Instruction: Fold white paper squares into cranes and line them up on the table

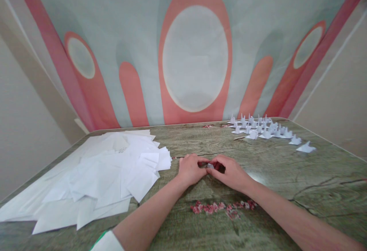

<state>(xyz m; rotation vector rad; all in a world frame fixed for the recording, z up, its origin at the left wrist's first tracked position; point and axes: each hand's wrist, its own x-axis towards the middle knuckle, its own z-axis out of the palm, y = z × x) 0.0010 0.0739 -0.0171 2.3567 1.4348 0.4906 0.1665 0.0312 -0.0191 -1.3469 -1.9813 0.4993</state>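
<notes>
Near the middle of the table, my left hand (192, 170) and my right hand (229, 172) meet with their fingertips around a small piece of folded white paper (210, 165). Thumb and fingers of each hand are closed on its edges, so most of the paper is hidden. Its exact folded shape is too small to tell. To the left of my left hand lies a large spread of loose white paper sheets (106, 178), overlapping one another. Beyond my right hand, several folded white paper cranes (266, 133) stand grouped at the back right.
The wood-patterned tabletop (286, 190) has printed pink blossoms (212, 207) in front of my hands. Behind the table's far edge hangs a backdrop (149, 33) with pink and grey-green shapes. One paper crane (306, 148) sits apart at the right end of the group.
</notes>
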